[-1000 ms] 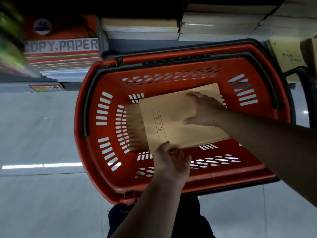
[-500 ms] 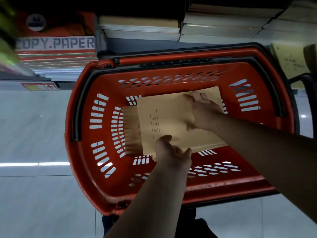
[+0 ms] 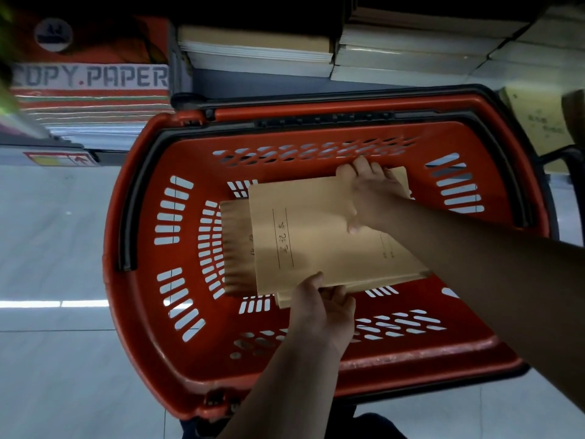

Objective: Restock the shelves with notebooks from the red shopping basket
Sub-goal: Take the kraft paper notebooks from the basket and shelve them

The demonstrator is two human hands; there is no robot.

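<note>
Red basket point(image 3: 152, 315) on the floor point(image 3: 53, 375), in front of a low shelf point(image 3: 221, 83); brown notebooks point(image 3: 310, 236) lie inside it, top one askew over a darker one at its left and more beneath; printed lines and characters on the top cover. Left hand point(image 3: 323, 308) at the near edge of the pile, thumb on the top cover, fingers curled under, pinching the notebooks. Right hand point(image 3: 370, 194) at the far right corner, fingers hooked over the far edge, thumb pressed on the cover; gripping the same pile. On the shelf: copy paper box point(image 3: 91, 77) at left, stacks of books point(image 3: 256, 52) beside it, more stacks further right.
</note>
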